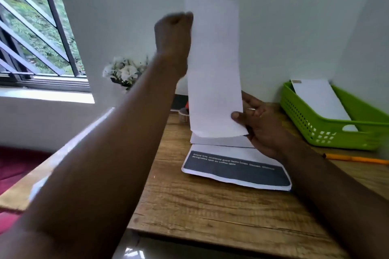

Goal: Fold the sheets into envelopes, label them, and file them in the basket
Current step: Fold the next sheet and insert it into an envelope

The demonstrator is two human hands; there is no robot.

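Folded sheet (213,65): held upright in the air above the table (210,206), its long side vertical, so that both edges can be checked and the fold kept flat. The left hand (173,33) is raised beside the sheet's upper left edge with the fingers curled; the image is blurred there, so a pinch on the edge is judged likely but cannot be confirmed. The right hand (257,120) supports the lower right corner of the sheet, the thumb pressed on the front face and the fingers behind, a clamped grip. Directly below the sheet, a stack of plain paper (221,141) lies on the table, and nearer than that a printed page with a dark band of text (235,170). To the right of the sheet stands the green basket (328,132), in which one white envelope (322,99) already leans. An orange pencil (355,159) lies in front of the basket. Behind the sheet, to its left, white flowers (124,71) and a small roll (184,114), possibly tape, are seen. The path from sheet to basket appears unobstructed.
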